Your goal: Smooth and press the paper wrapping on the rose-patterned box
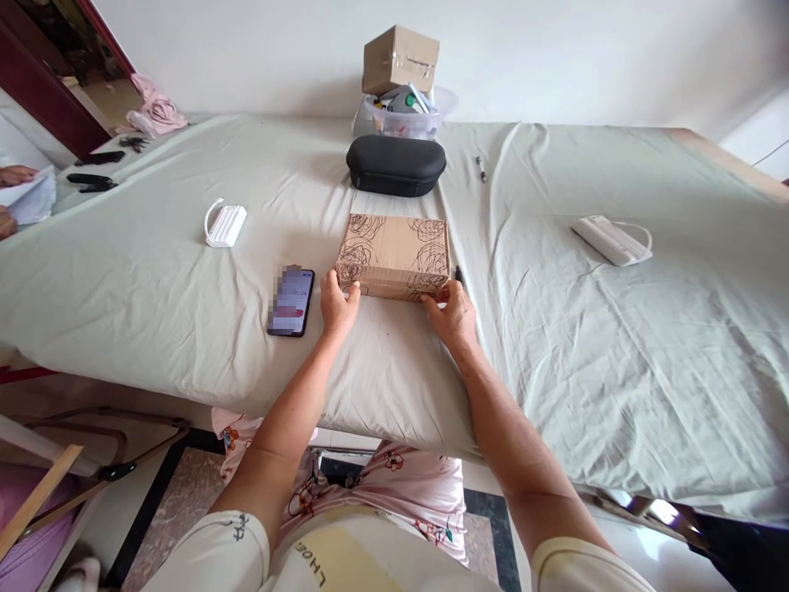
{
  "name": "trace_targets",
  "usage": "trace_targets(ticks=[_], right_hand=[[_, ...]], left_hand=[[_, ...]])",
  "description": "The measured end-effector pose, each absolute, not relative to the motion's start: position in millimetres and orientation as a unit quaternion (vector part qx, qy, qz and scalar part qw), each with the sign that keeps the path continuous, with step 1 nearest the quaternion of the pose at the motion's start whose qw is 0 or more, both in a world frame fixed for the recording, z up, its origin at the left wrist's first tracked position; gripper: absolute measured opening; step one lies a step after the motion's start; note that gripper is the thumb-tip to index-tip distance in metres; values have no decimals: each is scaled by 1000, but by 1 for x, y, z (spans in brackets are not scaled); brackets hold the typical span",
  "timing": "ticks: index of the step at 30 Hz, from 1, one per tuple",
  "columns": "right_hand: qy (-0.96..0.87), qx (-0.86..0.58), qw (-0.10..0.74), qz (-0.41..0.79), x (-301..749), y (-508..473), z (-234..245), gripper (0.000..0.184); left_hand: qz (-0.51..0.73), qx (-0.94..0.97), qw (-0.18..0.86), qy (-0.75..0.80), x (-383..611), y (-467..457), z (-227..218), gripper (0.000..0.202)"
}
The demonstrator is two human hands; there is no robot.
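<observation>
A closed brown cardboard box (395, 242) with black scribbled rose-like drawings at its corners lies on the cloth in front of me. My left hand (339, 302) grips its near left corner, thumb on the front face and fingers round the side. At the near right corner my right hand (453, 311) holds the box the same way, fingers bent against it. Beside the right hand lies a black marker (459, 276), partly hidden by that hand. A phone (292, 302) with its screen lit rests left of my left hand.
Behind the box sits a black hard case (395, 166), then a clear plastic basin (410, 123) under another cardboard box (400, 59). White power banks lie left (226, 225) and right (612, 239). A pen (481, 168) is farther back. Another person's hands (16, 176) show at far left.
</observation>
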State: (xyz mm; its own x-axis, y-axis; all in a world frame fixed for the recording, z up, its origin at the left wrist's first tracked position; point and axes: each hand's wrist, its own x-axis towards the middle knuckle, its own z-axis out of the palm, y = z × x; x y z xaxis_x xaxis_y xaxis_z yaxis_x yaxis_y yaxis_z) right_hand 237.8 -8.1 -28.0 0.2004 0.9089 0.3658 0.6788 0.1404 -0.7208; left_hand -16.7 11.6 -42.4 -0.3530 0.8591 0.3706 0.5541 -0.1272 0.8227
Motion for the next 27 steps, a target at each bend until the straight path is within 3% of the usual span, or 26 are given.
trace_targets(ticks=[8,13,16,20,27], right_hand=[[-606,-619,482,134,237,-12,-15,25],[-563,-556,604,96,233,-22,0,38],[-550,-492,673,53,235,-28,7,35],[-595,-475,648,23,238,-31,10,26],[-594,-521,611,52,235,-32,9,30]], left_hand=[[568,539,113,612,-12,11,-38,45],[645,551,24,529,-8,-5,-15,51],[655,571,-29,494,-7,-15,-3,50],[627,597,-35,499,-5,-17,0,51],[583,626,-35,517,-4,-12,-9,53]])
